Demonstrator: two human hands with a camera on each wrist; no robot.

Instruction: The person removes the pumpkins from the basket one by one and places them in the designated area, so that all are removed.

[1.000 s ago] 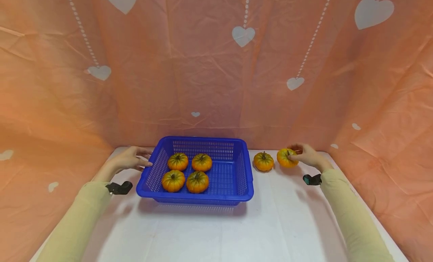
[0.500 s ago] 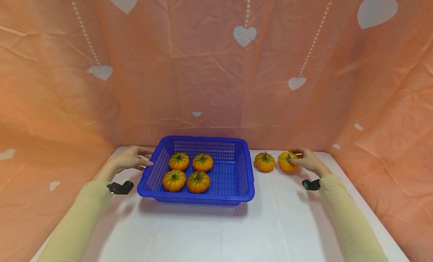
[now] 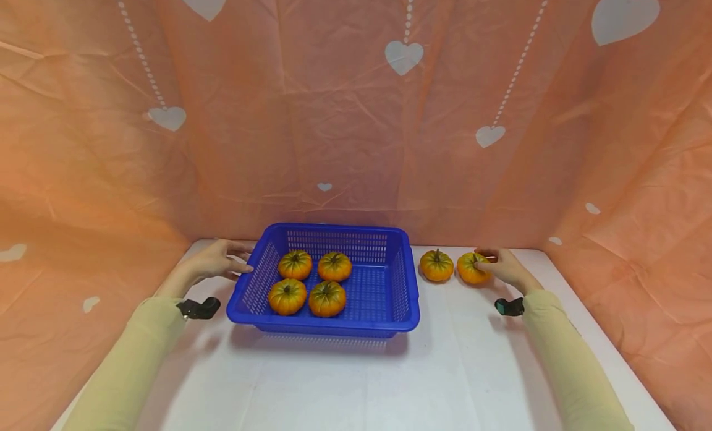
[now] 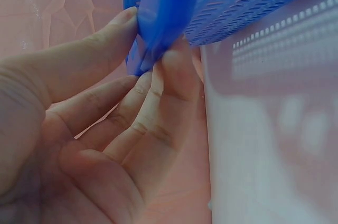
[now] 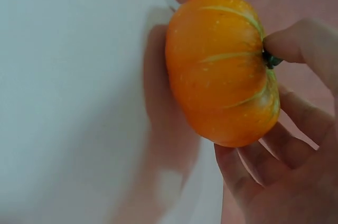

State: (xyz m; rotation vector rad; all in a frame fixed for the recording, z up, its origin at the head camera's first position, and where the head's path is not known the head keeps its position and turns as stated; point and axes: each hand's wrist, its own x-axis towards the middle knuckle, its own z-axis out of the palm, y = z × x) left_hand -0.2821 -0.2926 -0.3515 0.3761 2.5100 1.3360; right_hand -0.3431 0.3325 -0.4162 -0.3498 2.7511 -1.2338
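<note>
The blue plastic basket [image 3: 334,325] stands on the white table, and several small orange pumpkins [image 3: 287,297] sit in its left and middle part. My left hand [image 3: 214,260] pinches the basket's left rim, thumb over it and fingers beneath, as the left wrist view shows. Right of the basket, my right hand [image 3: 507,269] holds another pumpkin [image 5: 219,71]. Its thumb lies by the dark stem [image 5: 272,60], while the fingers reach round the side. A second loose pumpkin [image 3: 436,266] rests on the table, just left of the held one.
Orange cloth with white hearts [image 3: 404,57] hangs behind and at both sides of the white table [image 3: 356,381]. The back edge of the table meets the cloth close behind the basket and pumpkins. A black wrist camera [image 3: 200,308] is strapped to each sleeve.
My right hand has lowered its pumpkin slightly, down beside the other loose one. The left hand stays on the basket rim. The head view has shifted a little.
</note>
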